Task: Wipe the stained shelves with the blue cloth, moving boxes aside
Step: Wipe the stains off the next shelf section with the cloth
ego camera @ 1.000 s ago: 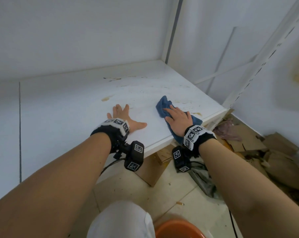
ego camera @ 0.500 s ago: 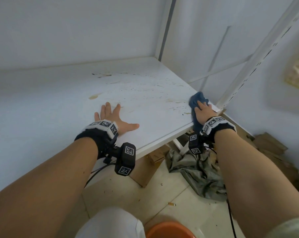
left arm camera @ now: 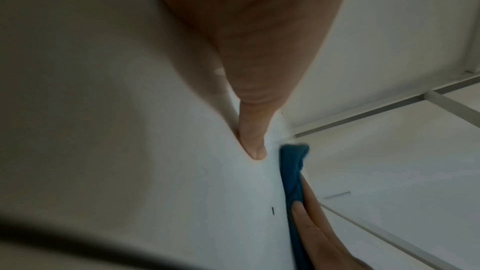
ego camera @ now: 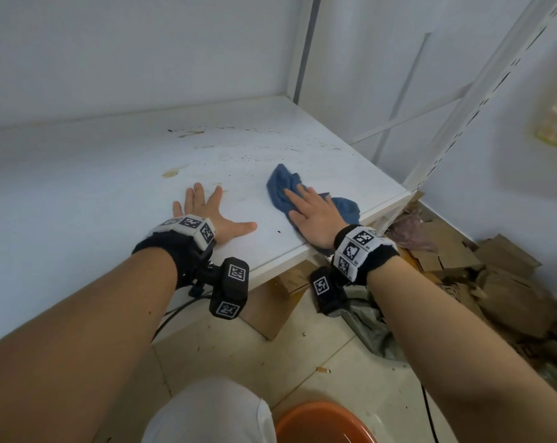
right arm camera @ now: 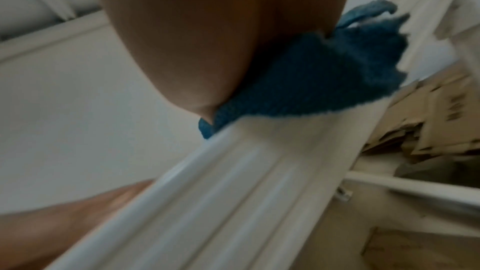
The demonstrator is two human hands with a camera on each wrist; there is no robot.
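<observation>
White laminate shelf (ego camera: 78, 199), broad and low, speckled with brown stains (ego camera: 173, 171) toward the back and middle. Flattened cardboard boxes (ego camera: 507, 282) heaped on the floor to the right, beside the shelf's front corner. Orange basin (ego camera: 322, 423) at the bottom edge, on pale tile. Blue cloth (ego camera: 282, 190) bunched on the shelf near its front right edge, one end trailing over the lip. Right hand (ego camera: 315, 215) flat on top of the cloth, fingers straight and pressing down, gripping nothing. Left hand (ego camera: 213, 215) splayed wide on bare shelf just left of the cloth, palm down, thumb stretched toward it, apart from it.
</observation>
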